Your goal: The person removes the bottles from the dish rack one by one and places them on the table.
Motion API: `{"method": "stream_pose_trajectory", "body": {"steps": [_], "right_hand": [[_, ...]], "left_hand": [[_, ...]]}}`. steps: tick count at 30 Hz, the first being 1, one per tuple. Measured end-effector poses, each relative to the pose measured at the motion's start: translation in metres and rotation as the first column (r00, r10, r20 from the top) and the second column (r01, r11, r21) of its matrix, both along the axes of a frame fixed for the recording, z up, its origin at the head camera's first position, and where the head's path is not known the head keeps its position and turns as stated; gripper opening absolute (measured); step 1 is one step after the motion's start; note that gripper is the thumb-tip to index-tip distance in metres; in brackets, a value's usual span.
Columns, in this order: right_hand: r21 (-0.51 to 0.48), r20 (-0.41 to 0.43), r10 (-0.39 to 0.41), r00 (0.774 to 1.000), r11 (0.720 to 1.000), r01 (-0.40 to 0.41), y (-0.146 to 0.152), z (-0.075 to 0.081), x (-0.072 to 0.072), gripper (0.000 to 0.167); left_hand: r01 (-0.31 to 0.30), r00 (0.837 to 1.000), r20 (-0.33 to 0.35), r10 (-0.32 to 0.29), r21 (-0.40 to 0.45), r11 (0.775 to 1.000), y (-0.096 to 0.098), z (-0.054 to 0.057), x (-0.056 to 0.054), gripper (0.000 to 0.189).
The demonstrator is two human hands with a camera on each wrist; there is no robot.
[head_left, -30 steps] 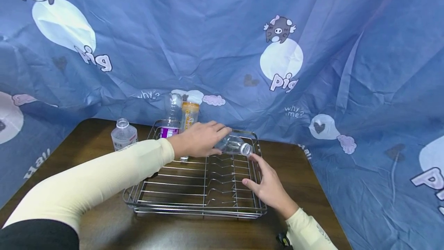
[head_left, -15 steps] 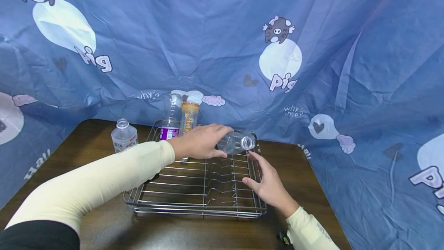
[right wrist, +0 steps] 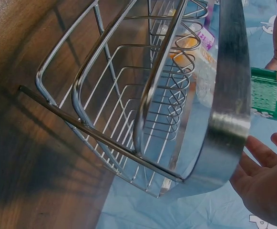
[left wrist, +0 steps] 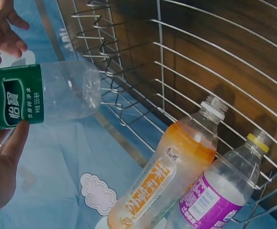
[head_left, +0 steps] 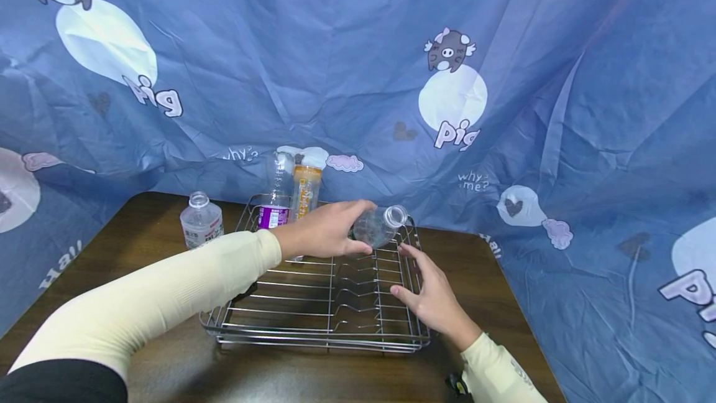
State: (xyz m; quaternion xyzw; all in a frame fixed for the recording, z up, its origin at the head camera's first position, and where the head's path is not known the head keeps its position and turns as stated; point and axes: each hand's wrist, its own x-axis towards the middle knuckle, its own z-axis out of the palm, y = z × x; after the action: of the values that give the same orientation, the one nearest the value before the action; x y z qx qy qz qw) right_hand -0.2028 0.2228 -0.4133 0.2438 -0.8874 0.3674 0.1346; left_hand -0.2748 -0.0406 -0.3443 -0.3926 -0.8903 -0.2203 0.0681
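Observation:
A clear plastic bottle with a green label (left wrist: 16, 95) is gripped by my left hand (head_left: 327, 229), fingers around its body. In the head view it lies tilted above the back right of the wire dish rack (head_left: 330, 331), its uncapped mouth pointing right and up; the hand hides its label there. My right hand (head_left: 436, 297) hovers by the rack's right side, below the bottle's neck, thumb and fingers spread and holding nothing. Whether it touches the rack's rim I cannot tell. In the right wrist view the right hand (right wrist: 267, 176) shows beneath the green label (right wrist: 266, 93).
Two bottles stand upside down in the rack's back left: one purple-labelled (head_left: 273, 215), one orange-labelled (head_left: 306, 188). A short clear bottle (head_left: 201, 222) stands uncapped on the brown table (head_left: 168, 372), left of the rack. A blue printed cloth (head_left: 347, 79) hangs behind.
The held bottle's mouth end has swung upward, from pointing slightly down to pointing slightly up. My left hand has shifted only a little, and the right hand stays almost where it was.

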Motion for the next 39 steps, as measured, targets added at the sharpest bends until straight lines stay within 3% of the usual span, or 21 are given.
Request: {"method": "stream_pose_trajectory", "body": {"steps": [8,16,39], "right_hand": [[0.002,-0.003,0.0,1.0,1.0,0.0,-0.001,-0.001,0.0,0.082],[0.0,-0.002,-0.001,1.0,1.0,0.001,-0.002,0.0,0.0,0.081],[0.011,-0.034,0.002,0.999,1.0,-0.002,-0.003,0.0,-0.004,0.08]], "left_hand": [[0.012,0.999,0.035,-0.012,0.003,1.0,0.001,0.0,0.002,0.084],[0.048,0.996,0.066,-0.054,0.095,0.994,0.004,-0.003,0.002,0.089],[0.102,0.991,0.071,-0.115,0.161,0.982,0.016,-0.008,0.013,0.078]]}}
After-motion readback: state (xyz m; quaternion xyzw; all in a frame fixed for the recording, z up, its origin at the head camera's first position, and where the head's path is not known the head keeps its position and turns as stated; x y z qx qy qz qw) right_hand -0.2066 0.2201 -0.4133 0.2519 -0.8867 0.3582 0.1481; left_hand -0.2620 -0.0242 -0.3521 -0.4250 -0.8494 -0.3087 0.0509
